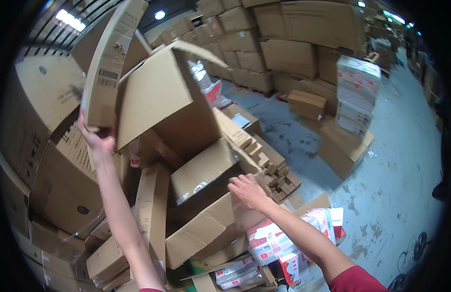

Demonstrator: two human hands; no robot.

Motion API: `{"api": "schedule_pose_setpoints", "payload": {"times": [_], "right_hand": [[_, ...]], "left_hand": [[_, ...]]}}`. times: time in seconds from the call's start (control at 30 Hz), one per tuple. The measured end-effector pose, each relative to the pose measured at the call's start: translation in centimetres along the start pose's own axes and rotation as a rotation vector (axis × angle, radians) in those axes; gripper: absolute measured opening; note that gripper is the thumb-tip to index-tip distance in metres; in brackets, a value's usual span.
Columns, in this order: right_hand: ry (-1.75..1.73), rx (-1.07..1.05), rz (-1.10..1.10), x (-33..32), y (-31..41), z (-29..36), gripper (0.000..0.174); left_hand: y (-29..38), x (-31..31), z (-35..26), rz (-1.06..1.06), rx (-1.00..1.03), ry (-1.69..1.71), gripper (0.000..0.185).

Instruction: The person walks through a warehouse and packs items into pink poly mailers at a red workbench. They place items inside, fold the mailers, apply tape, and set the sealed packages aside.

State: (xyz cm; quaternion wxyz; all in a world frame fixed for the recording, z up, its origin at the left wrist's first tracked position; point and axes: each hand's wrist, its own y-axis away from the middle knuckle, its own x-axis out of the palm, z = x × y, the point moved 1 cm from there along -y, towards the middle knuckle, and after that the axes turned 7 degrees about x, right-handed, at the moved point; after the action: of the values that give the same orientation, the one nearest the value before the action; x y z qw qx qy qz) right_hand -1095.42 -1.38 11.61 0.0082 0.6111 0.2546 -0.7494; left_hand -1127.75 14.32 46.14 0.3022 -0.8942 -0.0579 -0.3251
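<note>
My left hand (pixel 97 140) grips the lower end of a long, narrow cardboard carton (pixel 107 73), which is raised upright and bears printing and a barcode. To its right stands a large cardboard box (pixel 156 98) with its flaps spread. My right hand (pixel 249 191) rests on the upper edge of an open cardboard box (pixel 203 226), fingers bent over the rim. Inside that box is dark, and a flap with torn clear tape (pixel 203 171) leans across it. Another long carton (pixel 152 204) stands close to my left forearm.
Large cartons (pixel 65 182) are piled along the left. Bundled narrow cartons (pixel 273 164) lie on a wooden pallet to the right. Plastic-wrapped parcels (pixel 273 237) sit below my right arm. A stack of white boxes (pixel 357 95) stands on the blue-grey floor (pixel 393 175).
</note>
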Motion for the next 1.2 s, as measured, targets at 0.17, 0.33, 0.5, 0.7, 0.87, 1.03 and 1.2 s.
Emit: {"api": "schedule_pose_setpoints", "payload": {"times": [0.17, 0.33, 0.5, 0.7, 0.87, 1.03, 1.2], "right_hand": [[-0.702, 0.170, -0.083, -4.6, 9.1, 0.0, 0.102], [-1.849, 0.411, -0.895, -13.2, 41.1, -1.5, 0.125], [-1.905, 1.747, -1.660, -17.4, 82.9, 6.9, 0.058], [-1.066, 1.370, -2.707, -22.6, 117.9, 34.3, 0.056], [-0.015, 1.617, -2.847, -29.1, 131.5, 39.9, 0.084], [-0.310, 1.115, -3.014, -35.5, 144.1, 34.9, 0.074], [-0.433, 1.107, -3.041, -40.9, 158.3, 36.5, 0.045]], "left_hand": [[22.0, 3.1, 8.3, 0.299, -0.458, 0.364, 0.057], [56.1, 6.5, 13.6, 0.627, -0.840, 0.010, 0.088], [98.5, 8.5, 9.8, 1.156, -1.209, 0.043, 0.073], [129.9, 14.0, -6.5, 2.239, -1.066, -0.266, 0.086], [146.9, 28.0, -17.1, 2.365, -0.087, 0.575, 0.103], [166.3, 37.8, -27.0, 2.408, 0.647, 0.708, 0.108], [183.9, 46.3, -32.0, 2.536, 0.555, 0.838, 0.107]]}}
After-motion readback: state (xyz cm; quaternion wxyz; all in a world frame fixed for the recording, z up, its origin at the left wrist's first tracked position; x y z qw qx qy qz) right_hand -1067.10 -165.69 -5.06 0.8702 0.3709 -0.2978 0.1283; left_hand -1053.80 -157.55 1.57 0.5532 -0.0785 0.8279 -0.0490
